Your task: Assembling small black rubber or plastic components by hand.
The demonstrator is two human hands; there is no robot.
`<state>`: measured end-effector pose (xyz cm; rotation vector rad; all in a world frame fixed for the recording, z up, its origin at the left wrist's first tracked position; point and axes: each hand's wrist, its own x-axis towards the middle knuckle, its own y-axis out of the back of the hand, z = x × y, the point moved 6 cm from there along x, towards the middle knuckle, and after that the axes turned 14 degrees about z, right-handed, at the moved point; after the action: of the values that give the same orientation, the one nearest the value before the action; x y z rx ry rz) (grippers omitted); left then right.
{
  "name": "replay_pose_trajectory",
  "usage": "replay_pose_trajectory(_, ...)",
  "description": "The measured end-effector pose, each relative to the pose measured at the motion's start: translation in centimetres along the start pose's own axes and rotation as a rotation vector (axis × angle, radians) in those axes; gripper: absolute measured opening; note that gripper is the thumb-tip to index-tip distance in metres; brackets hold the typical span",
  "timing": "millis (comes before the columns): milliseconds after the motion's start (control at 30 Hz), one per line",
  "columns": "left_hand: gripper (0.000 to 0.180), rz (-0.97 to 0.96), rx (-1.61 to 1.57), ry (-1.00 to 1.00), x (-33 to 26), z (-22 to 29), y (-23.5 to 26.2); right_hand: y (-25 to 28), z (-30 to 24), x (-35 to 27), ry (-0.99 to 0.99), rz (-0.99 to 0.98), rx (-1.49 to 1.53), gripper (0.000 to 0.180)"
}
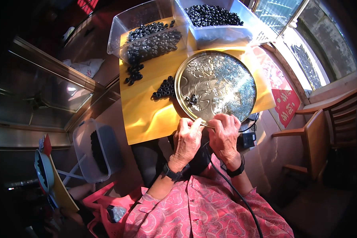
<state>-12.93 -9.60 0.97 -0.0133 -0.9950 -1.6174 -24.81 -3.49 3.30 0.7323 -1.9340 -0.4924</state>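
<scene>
Left hand [188, 139] and right hand [225, 135] pinch together at the tray's [201, 85] near rim, contents hidden from me; its tiny beads [236, 85] and black beads [162, 90] left of it seem yet unused.

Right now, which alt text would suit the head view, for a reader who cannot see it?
A person's left hand and right hand are at the near rim of a shiny round tray strewn with tiny bluish pieces on its right side. Beyond it, two clear boxes hold black beads.
</scene>
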Motion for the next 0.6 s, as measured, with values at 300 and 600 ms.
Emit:
replay_pose_trajectory(300, 0.018, -0.058, 0.054, -0.037, 0.6, 0.8, -0.6, -0.6, 0.1, -0.3, 0.038, -0.009, -0.069, 0.017)
replay_pose_trajectory(600, 0.013, -0.146, -0.148, 0.101, 0.4, -0.6, -1.2, -1.3, 0.0, -1.1, -0.039, 0.014, 0.025, 0.019)
